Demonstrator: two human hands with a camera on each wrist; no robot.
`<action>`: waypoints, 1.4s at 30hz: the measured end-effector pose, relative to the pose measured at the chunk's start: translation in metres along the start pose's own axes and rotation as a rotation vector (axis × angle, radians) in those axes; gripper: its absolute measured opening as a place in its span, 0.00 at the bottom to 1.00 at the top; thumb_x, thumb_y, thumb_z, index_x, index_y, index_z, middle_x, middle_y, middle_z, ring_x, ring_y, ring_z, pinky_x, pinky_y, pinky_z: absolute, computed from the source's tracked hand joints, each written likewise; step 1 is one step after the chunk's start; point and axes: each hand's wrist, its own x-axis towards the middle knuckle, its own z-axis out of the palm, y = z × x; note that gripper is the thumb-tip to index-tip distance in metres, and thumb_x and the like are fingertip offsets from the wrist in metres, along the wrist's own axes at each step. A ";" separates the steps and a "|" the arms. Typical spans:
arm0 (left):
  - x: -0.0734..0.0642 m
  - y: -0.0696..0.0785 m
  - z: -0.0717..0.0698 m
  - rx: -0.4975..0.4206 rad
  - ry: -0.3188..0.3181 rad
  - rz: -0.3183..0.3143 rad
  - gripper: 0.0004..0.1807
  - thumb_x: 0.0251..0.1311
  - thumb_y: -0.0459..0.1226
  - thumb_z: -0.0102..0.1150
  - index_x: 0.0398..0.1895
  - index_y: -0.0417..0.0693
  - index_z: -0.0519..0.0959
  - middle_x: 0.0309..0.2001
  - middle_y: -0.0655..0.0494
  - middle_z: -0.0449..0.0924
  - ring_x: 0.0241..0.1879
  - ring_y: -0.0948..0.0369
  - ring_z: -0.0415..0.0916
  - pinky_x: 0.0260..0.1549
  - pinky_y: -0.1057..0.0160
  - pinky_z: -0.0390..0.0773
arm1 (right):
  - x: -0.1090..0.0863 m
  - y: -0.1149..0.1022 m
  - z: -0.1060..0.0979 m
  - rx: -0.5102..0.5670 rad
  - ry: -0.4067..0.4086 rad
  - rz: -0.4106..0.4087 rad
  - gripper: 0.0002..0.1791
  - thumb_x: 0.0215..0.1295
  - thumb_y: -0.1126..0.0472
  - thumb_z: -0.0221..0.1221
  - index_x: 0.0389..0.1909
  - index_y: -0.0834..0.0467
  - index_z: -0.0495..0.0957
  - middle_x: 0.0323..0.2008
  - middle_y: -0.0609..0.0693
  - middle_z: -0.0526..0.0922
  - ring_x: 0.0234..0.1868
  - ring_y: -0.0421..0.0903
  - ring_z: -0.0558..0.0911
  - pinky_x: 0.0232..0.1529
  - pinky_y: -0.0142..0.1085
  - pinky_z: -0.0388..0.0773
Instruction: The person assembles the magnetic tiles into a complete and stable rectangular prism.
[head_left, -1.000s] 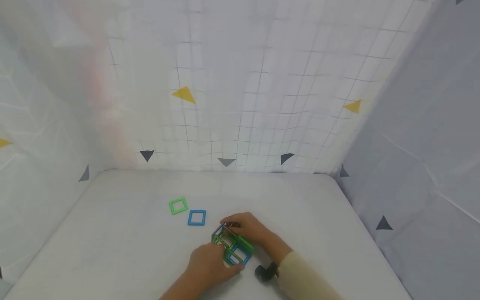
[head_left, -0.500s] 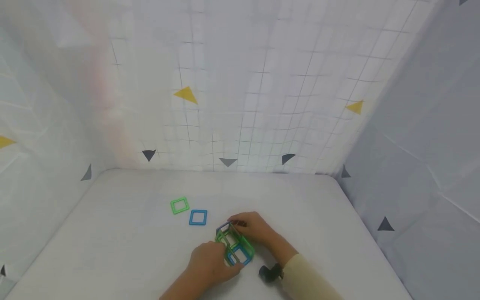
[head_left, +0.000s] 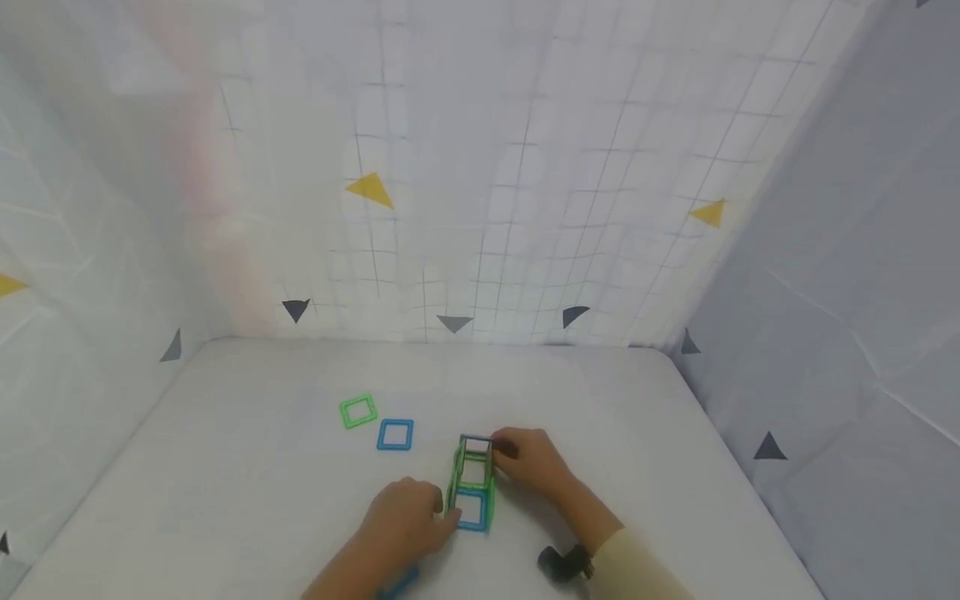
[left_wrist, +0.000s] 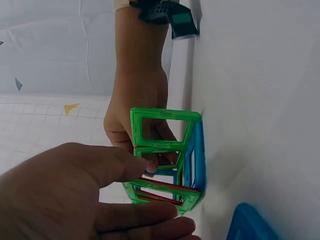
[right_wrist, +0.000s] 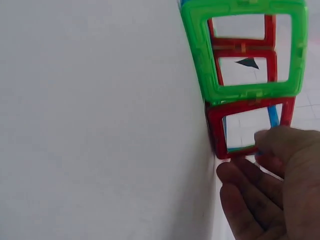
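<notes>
A box-like frame of magnetic tiles (head_left: 471, 510) stands on the table, built of open squares in green, blue and red. At its near left side is my left hand (head_left: 401, 521); in the left wrist view its thumb and fingers lie on either side of a green-and-red wall. My right hand (head_left: 532, 458) pinches the far right end, with the thumb on a red tile (right_wrist: 217, 130) beside a green tile (right_wrist: 200, 55). Its other fingertips sit just below that red edge. Partly hidden by the left forearm is a blue tile (head_left: 399, 582).
Beyond the left hand, a green square tile (head_left: 342, 414) and a blue square tile (head_left: 381, 435) lie flat on the white table (head_left: 225, 467). A black wrist camera (head_left: 558, 564) is worn on the right arm. White sheeting (head_left: 600, 125) encloses the back and sides.
The tile frame has turned clockwise, its far end swinging right with the right hand. My left hand has shifted slightly left. A blue tile now shows beside the left forearm.
</notes>
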 end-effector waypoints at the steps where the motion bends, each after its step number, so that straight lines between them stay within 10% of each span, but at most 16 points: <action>1: 0.000 -0.001 -0.001 -0.005 -0.003 0.002 0.19 0.51 0.58 0.56 0.23 0.53 0.80 0.18 0.62 0.71 0.21 0.60 0.67 0.24 0.59 0.70 | -0.002 0.000 -0.001 -0.014 0.012 -0.005 0.13 0.56 0.50 0.59 0.43 0.46 0.79 0.39 0.36 0.81 0.45 0.37 0.78 0.48 0.37 0.76; 14: 0.010 -0.010 0.002 0.012 0.096 0.031 0.15 0.58 0.51 0.52 0.21 0.54 0.78 0.12 0.63 0.68 0.15 0.63 0.65 0.15 0.66 0.64 | -0.023 -0.002 0.004 -0.086 0.173 0.087 0.11 0.55 0.53 0.59 0.40 0.47 0.79 0.40 0.39 0.82 0.46 0.38 0.79 0.47 0.36 0.77; 42: 0.039 -0.031 -0.001 -0.040 0.234 0.067 0.09 0.60 0.47 0.52 0.25 0.57 0.76 0.16 0.67 0.69 0.17 0.66 0.65 0.16 0.68 0.66 | -0.063 -0.010 0.007 0.117 0.096 0.036 0.13 0.55 0.56 0.60 0.43 0.48 0.78 0.41 0.39 0.82 0.43 0.34 0.78 0.45 0.32 0.77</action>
